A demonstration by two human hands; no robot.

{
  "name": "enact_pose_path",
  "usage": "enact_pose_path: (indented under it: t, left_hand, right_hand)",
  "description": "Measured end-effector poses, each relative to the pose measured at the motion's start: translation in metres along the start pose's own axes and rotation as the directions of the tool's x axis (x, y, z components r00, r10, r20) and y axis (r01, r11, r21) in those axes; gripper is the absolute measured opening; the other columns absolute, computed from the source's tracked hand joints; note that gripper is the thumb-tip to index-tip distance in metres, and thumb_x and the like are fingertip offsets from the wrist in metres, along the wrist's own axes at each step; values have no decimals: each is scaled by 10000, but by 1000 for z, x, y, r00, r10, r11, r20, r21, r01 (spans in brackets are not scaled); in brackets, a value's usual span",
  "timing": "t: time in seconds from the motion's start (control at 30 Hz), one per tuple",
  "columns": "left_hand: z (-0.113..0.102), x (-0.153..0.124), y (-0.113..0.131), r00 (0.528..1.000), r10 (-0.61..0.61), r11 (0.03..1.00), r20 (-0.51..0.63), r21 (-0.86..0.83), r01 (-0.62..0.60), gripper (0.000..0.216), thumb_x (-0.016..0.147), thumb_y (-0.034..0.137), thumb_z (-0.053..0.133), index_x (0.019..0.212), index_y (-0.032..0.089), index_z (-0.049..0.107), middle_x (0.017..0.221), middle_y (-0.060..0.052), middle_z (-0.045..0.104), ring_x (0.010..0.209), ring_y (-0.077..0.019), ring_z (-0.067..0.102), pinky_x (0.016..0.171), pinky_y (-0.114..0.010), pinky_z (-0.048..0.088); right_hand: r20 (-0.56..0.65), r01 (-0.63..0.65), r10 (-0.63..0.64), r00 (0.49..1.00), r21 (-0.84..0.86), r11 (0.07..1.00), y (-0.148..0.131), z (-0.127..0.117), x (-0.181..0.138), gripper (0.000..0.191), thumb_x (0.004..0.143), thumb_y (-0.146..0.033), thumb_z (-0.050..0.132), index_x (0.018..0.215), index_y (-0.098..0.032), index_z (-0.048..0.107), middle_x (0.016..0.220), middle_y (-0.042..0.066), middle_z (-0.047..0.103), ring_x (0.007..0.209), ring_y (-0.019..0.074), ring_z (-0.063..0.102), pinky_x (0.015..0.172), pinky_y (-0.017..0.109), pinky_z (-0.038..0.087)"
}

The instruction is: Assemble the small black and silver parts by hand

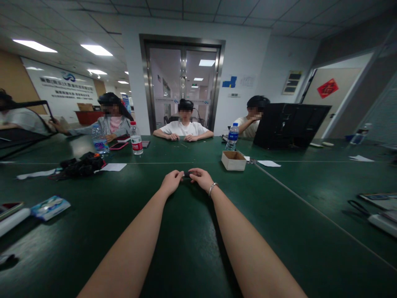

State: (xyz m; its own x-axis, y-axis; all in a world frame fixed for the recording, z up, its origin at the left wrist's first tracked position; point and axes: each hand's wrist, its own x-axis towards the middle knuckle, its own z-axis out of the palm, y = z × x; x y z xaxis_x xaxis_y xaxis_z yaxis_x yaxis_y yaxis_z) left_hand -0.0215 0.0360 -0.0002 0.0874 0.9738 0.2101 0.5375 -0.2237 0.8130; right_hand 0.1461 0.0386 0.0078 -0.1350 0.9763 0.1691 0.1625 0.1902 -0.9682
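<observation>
Both my arms reach forward over the dark green table (186, 231). Between my hands is a small black object (186, 174), too small to name, with a light spot at its left end. The fingertips of my left hand (171, 183) pinch that left end. My right hand (202, 179), with a silver bracelet (212, 189) at the wrist, has its thumb and fingers closed on the right end. The object is at or just above the table top. An open cardboard box (233, 162) stands to the right, beyond my right hand.
Water bottles (136, 138) stand at the far side, one with a blue label (232, 136). Black straps or gear (82, 164) and a tissue pack (50, 207) lie left. A monitor (290, 126) stands right. Several people sit around, one directly opposite (186, 127).
</observation>
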Motion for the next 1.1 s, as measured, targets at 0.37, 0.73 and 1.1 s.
enact_pose_path:
  t: [0.37, 0.73, 1.1]
  left_hand:
    - [-1, -3, 6, 1000, -7, 993, 5, 114, 6, 462, 800, 598, 343, 777, 216, 602, 798, -40, 642, 738, -196, 560, 661, -278, 390]
    - [-3, -3, 5, 998, 11, 992, 65, 124, -19, 525, 814, 604, 283, 660, 205, 588, 733, -36, 626, 704, -196, 557, 639, -276, 380]
    - [-1, -1, 2, 999, -17, 994, 49, 106, 11, 543, 814, 626, 250, 797, 201, 587, 845, -50, 637, 771, -193, 561, 681, -285, 394]
  right_hand:
    - [14, 15, -16, 1000, 43, 999, 3, -1, 2, 189, 725, -95, 605, 900, -158, 634, 651, -20, 623, 499, 64, 567, 558, 204, 466]
    - [50, 12, -14, 999, 33, 999, 3, -2, 2, 205, 731, -103, 599, 921, -169, 636, 665, -28, 607, 521, 67, 571, 600, 221, 459]
    - [43, 15, -16, 999, 26, 1000, 3, -1, 3, 206, 728, -81, 591, 912, -161, 635, 645, -36, 594, 509, 65, 567, 611, 225, 457]
